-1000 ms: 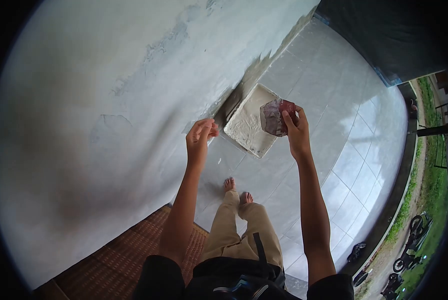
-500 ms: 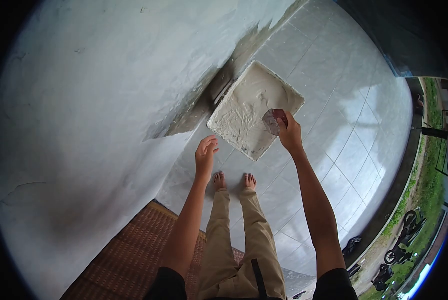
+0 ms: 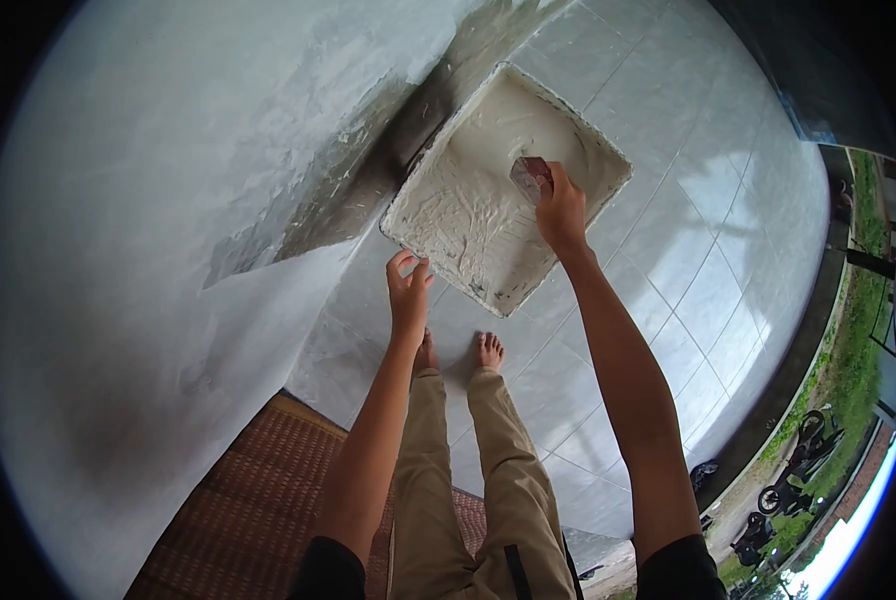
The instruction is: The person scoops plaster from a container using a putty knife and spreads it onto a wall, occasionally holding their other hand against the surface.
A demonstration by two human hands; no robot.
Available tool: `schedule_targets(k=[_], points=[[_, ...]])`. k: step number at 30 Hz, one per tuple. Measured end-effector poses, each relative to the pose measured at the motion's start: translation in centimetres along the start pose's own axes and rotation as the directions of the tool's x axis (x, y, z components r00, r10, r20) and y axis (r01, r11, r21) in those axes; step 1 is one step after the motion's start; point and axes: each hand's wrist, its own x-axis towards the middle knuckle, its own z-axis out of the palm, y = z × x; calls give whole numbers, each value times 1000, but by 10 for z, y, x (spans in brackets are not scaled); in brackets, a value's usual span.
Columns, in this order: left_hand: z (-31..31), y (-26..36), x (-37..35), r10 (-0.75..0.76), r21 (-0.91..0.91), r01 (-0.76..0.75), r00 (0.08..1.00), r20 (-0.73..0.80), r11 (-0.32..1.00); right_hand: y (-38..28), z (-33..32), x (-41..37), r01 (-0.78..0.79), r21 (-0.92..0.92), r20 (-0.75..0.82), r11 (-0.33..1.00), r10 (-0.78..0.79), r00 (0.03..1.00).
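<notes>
In my right hand [image 3: 564, 210] is a scraper [image 3: 527, 182] with a grey, paste-smeared blade and a reddish-brown grip. Its blade reaches down over the shallow rectangular tray [image 3: 571, 113], close to the off-white paste [image 3: 468, 195] spread inside. The paste is ridged toward the near side and smoother at the far end. My left hand [image 3: 408, 295] holds nothing; its fingers are loosely bent and apart, right by the tray's near left corner in this view.
To the left rises a wall [image 3: 168, 180] with a rough, unpainted grey patch [image 3: 338, 170] low down. Grey floor tiles [image 3: 668, 240] run under the tray. A brown woven mat [image 3: 248, 490] lies behind my feet. Motorcycles [image 3: 798, 470] stand outside on the right.
My view has come closer to the tray. My right hand has moved the scraper farther in over the paste, and my left hand has come nearer the tray's corner.
</notes>
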Motion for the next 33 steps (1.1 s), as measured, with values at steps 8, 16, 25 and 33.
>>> schedule_targets(k=[8, 16, 25, 33], points=[[-5, -6, 0, 14, -64, -10, 999, 50, 998, 1, 6, -7, 200, -62, 102, 978, -193, 976], [-6, -4, -4, 9, -78, -4, 998, 63, 997, 8, 0, -8, 92, -13, 106, 996, -90, 990], [-4, -4, -7, -7, -100, 13, 998, 61, 995, 10, -9, -16, -2, 25, 210, 1000, -4, 978], [-4, -3, -10, -17, -104, 25, 997, 69, 994, 12, -20, -17, 42, 104, 331, 994, -74, 941]])
